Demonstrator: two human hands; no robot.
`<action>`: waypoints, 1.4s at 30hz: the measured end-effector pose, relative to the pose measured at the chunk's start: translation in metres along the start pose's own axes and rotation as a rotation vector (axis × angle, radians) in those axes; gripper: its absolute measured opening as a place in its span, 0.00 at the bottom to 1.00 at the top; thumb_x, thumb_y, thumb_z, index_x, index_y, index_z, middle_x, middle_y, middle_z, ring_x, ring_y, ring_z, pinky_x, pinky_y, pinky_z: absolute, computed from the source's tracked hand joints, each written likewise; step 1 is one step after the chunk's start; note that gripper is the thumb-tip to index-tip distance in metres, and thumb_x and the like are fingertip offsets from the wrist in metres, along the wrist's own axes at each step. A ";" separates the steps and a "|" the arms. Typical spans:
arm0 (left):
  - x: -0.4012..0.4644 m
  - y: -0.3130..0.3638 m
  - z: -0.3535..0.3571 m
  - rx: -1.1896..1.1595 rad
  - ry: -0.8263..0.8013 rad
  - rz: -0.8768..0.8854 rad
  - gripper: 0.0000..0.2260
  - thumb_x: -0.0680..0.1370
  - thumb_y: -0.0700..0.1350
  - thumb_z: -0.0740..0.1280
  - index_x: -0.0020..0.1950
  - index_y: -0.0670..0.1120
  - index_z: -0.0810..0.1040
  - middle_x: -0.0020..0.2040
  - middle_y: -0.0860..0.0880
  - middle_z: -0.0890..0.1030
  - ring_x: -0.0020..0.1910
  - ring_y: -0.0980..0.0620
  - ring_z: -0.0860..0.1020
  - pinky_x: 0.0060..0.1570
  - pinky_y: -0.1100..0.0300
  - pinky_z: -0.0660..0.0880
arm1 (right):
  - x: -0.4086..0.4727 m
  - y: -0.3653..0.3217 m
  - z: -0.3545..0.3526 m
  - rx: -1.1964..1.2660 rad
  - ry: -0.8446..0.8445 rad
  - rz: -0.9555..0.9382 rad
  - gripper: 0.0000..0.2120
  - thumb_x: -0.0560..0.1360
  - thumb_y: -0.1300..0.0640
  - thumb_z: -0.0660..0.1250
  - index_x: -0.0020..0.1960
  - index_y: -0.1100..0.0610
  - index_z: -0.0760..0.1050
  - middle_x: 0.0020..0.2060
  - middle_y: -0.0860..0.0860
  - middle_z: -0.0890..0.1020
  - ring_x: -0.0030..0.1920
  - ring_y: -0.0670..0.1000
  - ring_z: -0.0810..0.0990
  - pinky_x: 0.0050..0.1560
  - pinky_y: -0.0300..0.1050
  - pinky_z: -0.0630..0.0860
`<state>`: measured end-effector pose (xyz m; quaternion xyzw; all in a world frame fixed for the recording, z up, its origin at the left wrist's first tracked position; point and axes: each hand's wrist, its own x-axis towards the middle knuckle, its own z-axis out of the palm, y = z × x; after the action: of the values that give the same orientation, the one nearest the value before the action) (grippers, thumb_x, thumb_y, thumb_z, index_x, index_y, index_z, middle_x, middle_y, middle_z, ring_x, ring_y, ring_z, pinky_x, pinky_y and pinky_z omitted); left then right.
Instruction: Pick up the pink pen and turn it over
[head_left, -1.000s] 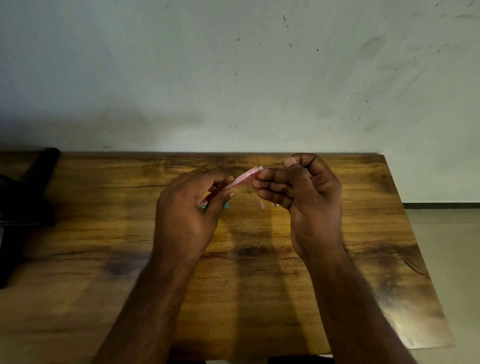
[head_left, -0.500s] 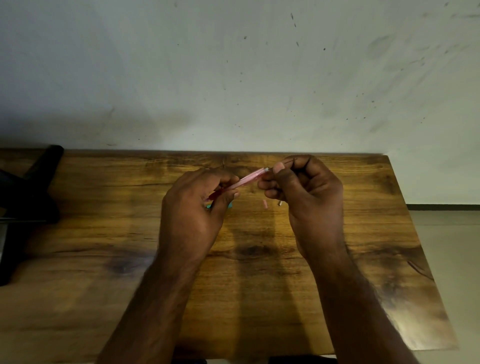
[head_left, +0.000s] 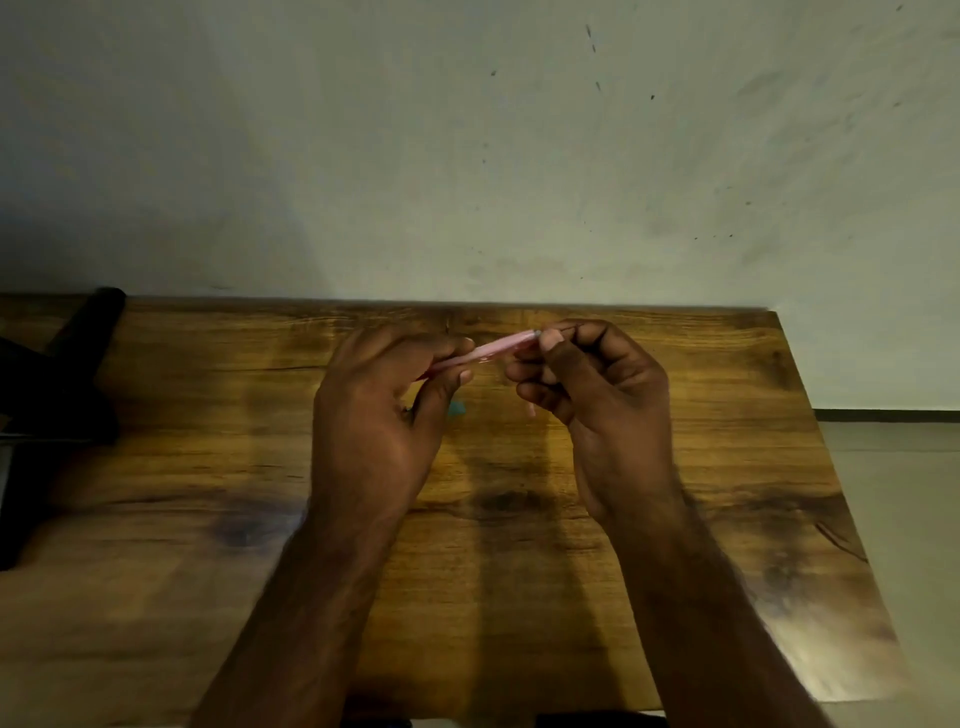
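The pink pen (head_left: 488, 352) runs left-to-right between both hands above the counter (head_left: 208, 467), left hand (head_left: 384, 410) gripping its body, right hand (head_left: 597, 379) fingers pinching its tip

Free room and obstacles about the hands. Left hand (head_left: 384, 410) and right hand (head_left: 597, 395) sit mid-counter, the pink pen (head_left: 493, 349) bridging the gap between them. Wall (head_left: 467, 156) closes the counter (head_left: 208, 519) at 12 o'clock. A dark object (head_left: 57, 384) stands at 9 o'clock, well apart. Bare wood lies open toward 3, 6 and 8 o'clock; small pieces (head_left: 457, 408) lie beneath the hands.
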<state>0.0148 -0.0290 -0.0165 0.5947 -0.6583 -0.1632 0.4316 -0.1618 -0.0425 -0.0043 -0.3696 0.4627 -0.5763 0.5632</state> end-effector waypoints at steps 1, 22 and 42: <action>0.000 -0.001 0.000 -0.013 0.002 -0.004 0.10 0.78 0.42 0.76 0.59 0.47 0.87 0.53 0.51 0.85 0.54 0.45 0.82 0.52 0.43 0.79 | -0.001 0.001 0.001 0.018 0.004 0.016 0.04 0.81 0.64 0.67 0.52 0.63 0.80 0.44 0.58 0.87 0.44 0.56 0.87 0.45 0.47 0.83; 0.002 0.003 -0.002 0.034 0.008 -0.026 0.10 0.77 0.42 0.77 0.58 0.45 0.87 0.51 0.49 0.86 0.52 0.44 0.82 0.49 0.42 0.80 | -0.009 0.006 0.008 -0.247 0.209 -0.229 0.15 0.77 0.75 0.61 0.58 0.62 0.78 0.48 0.58 0.85 0.39 0.52 0.86 0.39 0.39 0.79; 0.002 0.003 0.001 0.015 -0.008 -0.062 0.10 0.77 0.42 0.77 0.58 0.46 0.87 0.51 0.50 0.86 0.52 0.45 0.82 0.49 0.43 0.80 | 0.007 0.006 -0.024 -0.633 0.356 -0.145 0.09 0.79 0.61 0.68 0.52 0.49 0.82 0.45 0.43 0.86 0.38 0.45 0.85 0.38 0.45 0.82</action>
<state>0.0128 -0.0302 -0.0141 0.6173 -0.6426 -0.1737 0.4193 -0.1839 -0.0464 -0.0177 -0.4513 0.6813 -0.4983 0.2895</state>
